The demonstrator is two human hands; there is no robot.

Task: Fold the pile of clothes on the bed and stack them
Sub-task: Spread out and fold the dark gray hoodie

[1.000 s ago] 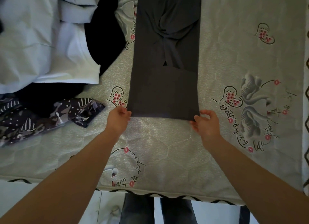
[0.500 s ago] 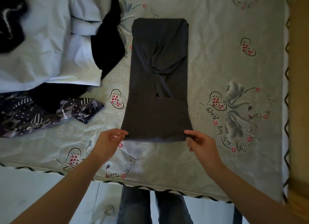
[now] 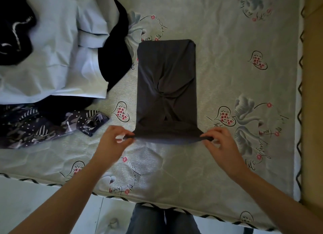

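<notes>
Clothes wait in a loose pile (image 3: pixel 52 59) up and to the left of the grip: a pale blue garment (image 3: pixel 57 46) spread on top, black cloth (image 3: pixel 115 52) showing under its right side, and a dark patterned piece (image 3: pixel 52 127) with white stripes and dots spilling out just left of the left hand. The left hand (image 3: pixel 111 143) pinches the near left corner of the dark grey garment (image 3: pixel 166 87), finger and thumb closed on the cloth. Between the two hands the near hem is lifted off the bed (image 3: pixel 227 50) and pulled taut, bowing slightly (its shadow falls on the sheet beneath). Beyond the grip the garment lies as a long narrow rectangle running away from the person, side edges fairly straight, far corners rounded, with sleeves crossed over the middle into a twist of creases. The right hand (image 3: pixel 222 144) pinches the near right corner in the same way. Right of that hand the printed sheet, with hearts and swans, lies open up to the zigzag-trimmed edge. Nearer than the grip, bare sheet runs to the bed's front edge, where the person's legs (image 3: pixel 164 221) stand.
</notes>
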